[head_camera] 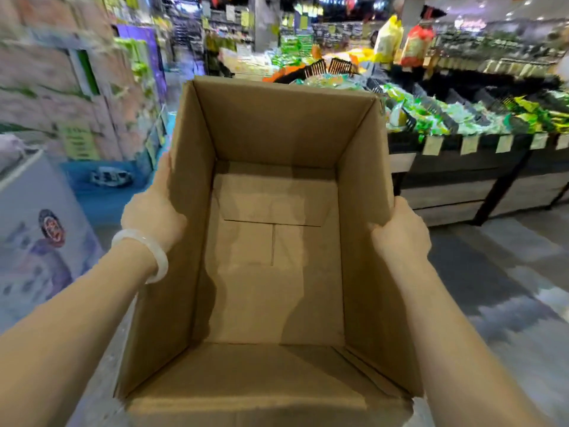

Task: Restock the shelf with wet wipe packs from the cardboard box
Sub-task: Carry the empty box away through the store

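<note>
Cardboard box [271, 229] is held open-topped between both hands, raised off the floor in a shop aisle. Its inside is seen down to the bottom flaps; no wet wipe packs are visible in it. The emptying is therefore judged finished, and little is thought to remain beyond disposing of the box.

Left hand [154, 208] is pressed flat against the outer left wall, fingers extended toward the far edge; a pale bracelet [144, 257] is worn at that wrist. Right hand [400, 229] is clamped on the right wall, thumb hooked over the rim.

Shelf [462, 143] is seen far right, well apart from the box, its bins filled with green packs [431, 118], possibly the wipes, though blur prevents certainty.
</note>
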### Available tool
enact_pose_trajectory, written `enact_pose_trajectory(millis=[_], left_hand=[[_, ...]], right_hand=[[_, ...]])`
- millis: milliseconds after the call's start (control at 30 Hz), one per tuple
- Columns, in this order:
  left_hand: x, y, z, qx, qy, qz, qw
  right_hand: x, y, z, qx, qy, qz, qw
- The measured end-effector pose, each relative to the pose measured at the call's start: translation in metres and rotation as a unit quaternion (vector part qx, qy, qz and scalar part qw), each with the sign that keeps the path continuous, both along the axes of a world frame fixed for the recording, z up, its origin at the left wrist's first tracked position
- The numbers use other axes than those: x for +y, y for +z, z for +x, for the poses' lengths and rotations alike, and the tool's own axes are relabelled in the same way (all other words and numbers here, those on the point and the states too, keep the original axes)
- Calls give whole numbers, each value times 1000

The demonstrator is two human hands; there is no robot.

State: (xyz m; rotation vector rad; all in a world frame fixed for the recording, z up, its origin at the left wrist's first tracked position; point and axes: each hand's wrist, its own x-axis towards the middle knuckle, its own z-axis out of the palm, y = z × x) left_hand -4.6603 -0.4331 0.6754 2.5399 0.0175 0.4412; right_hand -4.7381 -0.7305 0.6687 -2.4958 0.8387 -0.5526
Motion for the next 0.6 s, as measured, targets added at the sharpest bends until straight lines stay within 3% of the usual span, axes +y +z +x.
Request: enact_pose_trajectory(millis=[433, 600], left_hand=[[31, 1, 211, 6, 167, -20, 986], [51, -6, 304, 14, 201, -18, 979]], right_hand=[[18, 15, 329, 10, 200, -29, 979], [44, 6, 445, 19, 236, -30, 971]])
